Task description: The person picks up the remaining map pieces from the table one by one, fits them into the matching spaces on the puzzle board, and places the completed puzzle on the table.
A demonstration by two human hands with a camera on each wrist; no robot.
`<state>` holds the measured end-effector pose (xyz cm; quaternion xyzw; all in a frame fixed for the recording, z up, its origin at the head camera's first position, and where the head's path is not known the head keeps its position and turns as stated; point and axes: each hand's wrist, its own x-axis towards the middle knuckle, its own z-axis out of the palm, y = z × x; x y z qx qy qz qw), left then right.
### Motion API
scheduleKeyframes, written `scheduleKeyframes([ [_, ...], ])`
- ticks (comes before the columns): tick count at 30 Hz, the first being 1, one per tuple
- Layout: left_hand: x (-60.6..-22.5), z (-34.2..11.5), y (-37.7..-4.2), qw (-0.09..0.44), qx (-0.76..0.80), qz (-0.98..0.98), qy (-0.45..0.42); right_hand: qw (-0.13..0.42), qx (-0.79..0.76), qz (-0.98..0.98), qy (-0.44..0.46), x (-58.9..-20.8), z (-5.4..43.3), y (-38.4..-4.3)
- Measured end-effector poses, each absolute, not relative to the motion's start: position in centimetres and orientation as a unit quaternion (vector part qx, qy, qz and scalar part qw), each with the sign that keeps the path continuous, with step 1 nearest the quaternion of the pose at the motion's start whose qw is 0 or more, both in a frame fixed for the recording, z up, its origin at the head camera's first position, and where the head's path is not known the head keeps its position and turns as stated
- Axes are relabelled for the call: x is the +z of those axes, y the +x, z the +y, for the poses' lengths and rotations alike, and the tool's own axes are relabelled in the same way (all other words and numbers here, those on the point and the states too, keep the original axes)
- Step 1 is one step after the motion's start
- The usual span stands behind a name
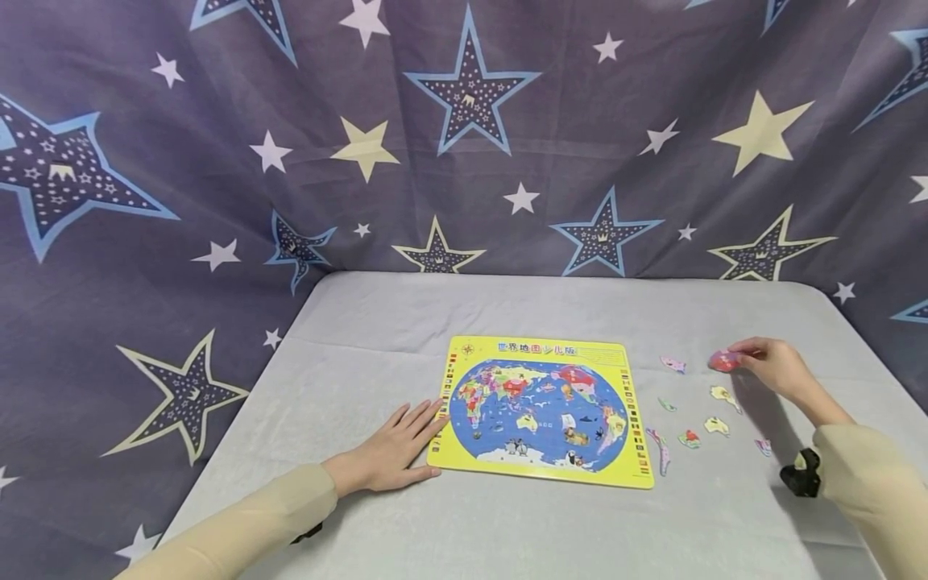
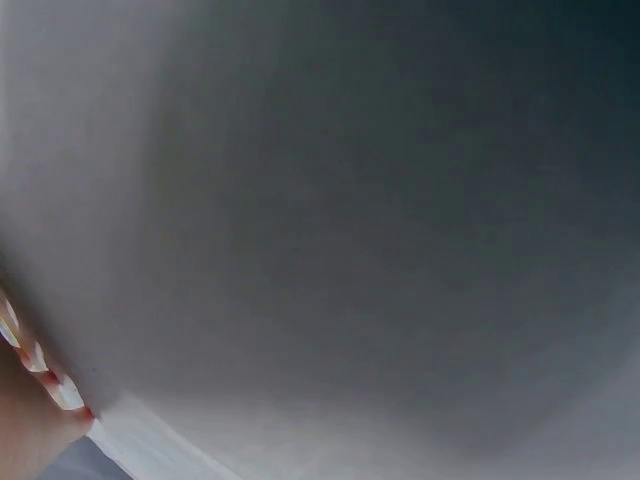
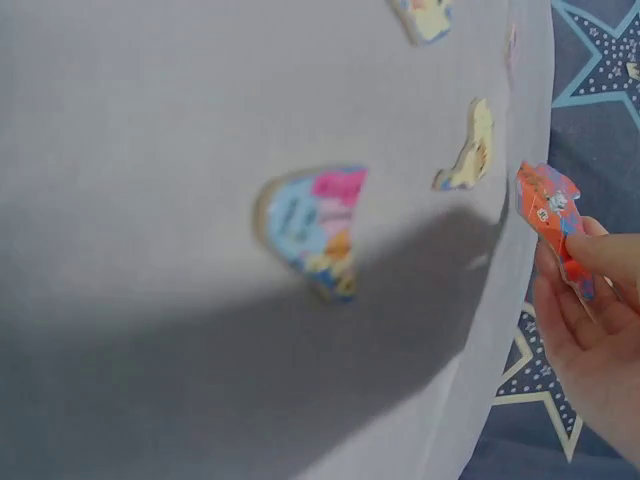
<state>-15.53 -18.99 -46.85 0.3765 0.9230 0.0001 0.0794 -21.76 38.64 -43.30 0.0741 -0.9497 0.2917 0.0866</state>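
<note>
A yellow world map puzzle board (image 1: 540, 474) lies flat on the table, its blue oval map printed with coloured lands and animals. My left hand (image 1: 387, 453) rests palm down at the board's left side, fingers straight, fingertips over its edge. In the left wrist view only a bit of the left hand (image 2: 35, 430) shows, at the lower left corner. Between thumb and fingers my right hand (image 1: 783, 370) pinches a red and purple puzzle piece (image 1: 723, 360) above the table, right of the board. In the right wrist view that piece (image 3: 547, 205) is held tilted up.
Several loose puzzle pieces lie right of the board: a pink one (image 1: 673, 365), a long thin one (image 1: 660, 451), a red and green one (image 1: 689, 438), a cream one (image 1: 716, 426). A small piece (image 1: 764, 446) lies nearer the right sleeve. A star-patterned curtain (image 1: 522, 242) hangs behind the table.
</note>
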Motion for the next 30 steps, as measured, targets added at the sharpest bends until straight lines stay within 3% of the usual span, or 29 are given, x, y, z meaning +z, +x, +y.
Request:
scheduleKeyframes([
  [19,-47.0,-19.1,-15.5,0.069,0.008,0.923,0.378,0.095,0.312,-0.942,0.081,-41.9,35.2,-22.5],
  [30,-46.9,-19.0,-15.6,0.077,-0.001,0.924,0.375,0.062,0.323,-0.940,0.089,-42.0,32.9,-22.8],
])
